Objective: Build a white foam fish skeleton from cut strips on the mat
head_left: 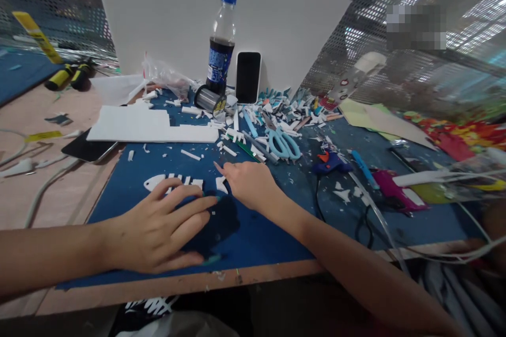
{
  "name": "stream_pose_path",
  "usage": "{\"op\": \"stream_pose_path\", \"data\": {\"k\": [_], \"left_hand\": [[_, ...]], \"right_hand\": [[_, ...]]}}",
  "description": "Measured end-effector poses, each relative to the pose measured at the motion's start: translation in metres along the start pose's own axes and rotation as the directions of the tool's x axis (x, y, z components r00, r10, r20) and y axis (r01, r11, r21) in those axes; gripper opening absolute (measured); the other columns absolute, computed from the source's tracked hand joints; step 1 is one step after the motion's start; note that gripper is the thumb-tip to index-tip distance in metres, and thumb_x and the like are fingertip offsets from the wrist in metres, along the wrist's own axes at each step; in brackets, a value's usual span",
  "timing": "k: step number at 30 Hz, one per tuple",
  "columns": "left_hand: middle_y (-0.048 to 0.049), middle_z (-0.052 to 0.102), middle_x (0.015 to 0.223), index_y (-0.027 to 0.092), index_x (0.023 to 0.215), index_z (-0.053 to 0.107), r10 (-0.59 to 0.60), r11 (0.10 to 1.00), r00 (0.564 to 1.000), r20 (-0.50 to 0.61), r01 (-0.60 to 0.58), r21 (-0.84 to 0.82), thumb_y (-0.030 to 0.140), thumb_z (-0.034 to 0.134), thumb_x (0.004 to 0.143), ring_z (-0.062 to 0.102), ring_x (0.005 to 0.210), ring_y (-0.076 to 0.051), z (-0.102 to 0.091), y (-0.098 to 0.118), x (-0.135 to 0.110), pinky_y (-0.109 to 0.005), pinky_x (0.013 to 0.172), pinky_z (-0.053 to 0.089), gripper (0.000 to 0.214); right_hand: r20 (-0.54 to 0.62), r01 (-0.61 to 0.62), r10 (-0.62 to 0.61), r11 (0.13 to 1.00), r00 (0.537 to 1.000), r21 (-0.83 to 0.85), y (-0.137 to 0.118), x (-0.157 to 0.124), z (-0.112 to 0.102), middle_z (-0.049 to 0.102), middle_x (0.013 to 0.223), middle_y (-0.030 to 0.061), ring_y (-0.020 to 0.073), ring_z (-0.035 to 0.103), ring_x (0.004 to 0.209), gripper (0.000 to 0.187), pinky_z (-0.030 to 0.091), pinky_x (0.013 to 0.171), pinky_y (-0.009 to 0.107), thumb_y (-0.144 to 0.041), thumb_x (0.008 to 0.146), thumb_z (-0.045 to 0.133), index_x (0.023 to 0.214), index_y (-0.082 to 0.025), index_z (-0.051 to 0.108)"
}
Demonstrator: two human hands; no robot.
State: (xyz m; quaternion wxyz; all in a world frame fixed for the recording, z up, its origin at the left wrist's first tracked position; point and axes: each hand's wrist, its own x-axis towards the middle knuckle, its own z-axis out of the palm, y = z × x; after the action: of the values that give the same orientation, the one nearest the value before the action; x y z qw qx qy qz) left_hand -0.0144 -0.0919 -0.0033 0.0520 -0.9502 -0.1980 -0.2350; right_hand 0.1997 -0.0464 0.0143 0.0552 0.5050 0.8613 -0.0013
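A white foam fish-skeleton cutout [158,183], with a pointed head, an eye hole and rib-like strips, lies on the blue mat [261,242]. My left hand [166,224] is palm down over its lower edge, fingers spread, with the fingertips partly covering the ribs. To the right, apart from the ribs, is a small white tail-shaped piece [222,185]. My right hand [251,184] is beside that tail piece, its fingers drawn together and pointing left. Whatever its fingertips may pinch is too small to make out.
Foam scraps, blue-handled scissors [283,143] and a wire spool [209,100] lie behind my hands. A cola bottle [220,58] and an upright phone [248,78] stand at the back. White foam sheet [130,125] is left; a blue glue gun [331,163] with a cord is right.
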Motion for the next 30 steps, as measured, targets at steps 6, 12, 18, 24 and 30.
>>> {"op": "stream_pose_path", "data": {"k": [6,12,18,24,30], "left_hand": [[-0.0128,0.061,0.114,0.016,0.108,0.042,-0.288,0.953,0.958,-0.017,0.285,-0.103,0.025,0.056,0.080,0.051,0.105,-0.029,-0.002,-0.023,0.002,-0.045,0.084,0.042,0.032],[-0.0116,0.060,0.110,0.017,0.111,0.041,-0.345,0.933,0.937,0.049,0.348,-0.092,0.032,0.057,0.079,0.050,0.104,-0.030,0.002,-0.038,-0.002,-0.044,0.083,0.041,0.039],[-0.0122,0.058,0.107,0.015,0.110,0.042,-0.350,0.919,0.933,0.080,0.359,-0.164,0.033,0.058,0.080,0.049,0.104,-0.030,0.003,-0.041,-0.005,-0.046,0.082,0.042,0.039],[-0.0094,0.057,0.107,0.018,0.108,0.042,-0.358,0.895,0.933,0.043,0.356,-0.270,0.030,0.058,0.079,0.050,0.103,-0.027,0.002,-0.038,-0.005,-0.042,0.083,0.041,0.035],[-0.0086,0.057,0.108,0.019,0.108,0.043,-0.369,0.870,0.929,0.038,0.359,-0.339,0.028,0.059,0.080,0.047,0.105,-0.026,0.000,-0.036,-0.005,-0.044,0.087,0.038,0.033]], "right_hand": [[-0.050,-0.068,0.074,0.991,0.996,0.114,0.009,0.000,-0.008,0.053,0.057,0.0028,0.0110,0.039,0.042,0.041,0.022,0.042,0.024,-0.030,0.100,0.020,0.082,-0.014,0.054],[-0.221,-0.008,0.246,0.685,0.944,0.729,0.010,-0.011,-0.026,0.053,0.061,-0.0007,0.0085,0.046,0.046,0.033,0.035,0.047,0.023,-0.039,0.100,0.028,0.074,-0.021,0.039],[0.050,-0.145,0.238,0.403,0.970,0.904,-0.004,-0.031,-0.024,0.054,0.059,-0.0033,0.0105,0.053,0.047,0.024,0.040,0.044,0.022,-0.044,0.095,0.040,0.089,-0.021,0.042],[0.204,-0.241,0.165,0.249,0.965,0.938,-0.014,-0.047,-0.011,0.041,0.048,-0.0102,0.0095,0.045,0.037,0.024,0.041,0.038,0.020,-0.045,0.093,0.044,0.102,-0.023,0.040],[0.150,-0.214,0.232,0.279,0.961,0.936,-0.021,-0.054,-0.012,0.042,0.049,-0.0095,0.0094,0.047,0.040,0.021,0.042,0.040,0.020,-0.042,0.094,0.043,0.105,-0.024,0.041]]}}
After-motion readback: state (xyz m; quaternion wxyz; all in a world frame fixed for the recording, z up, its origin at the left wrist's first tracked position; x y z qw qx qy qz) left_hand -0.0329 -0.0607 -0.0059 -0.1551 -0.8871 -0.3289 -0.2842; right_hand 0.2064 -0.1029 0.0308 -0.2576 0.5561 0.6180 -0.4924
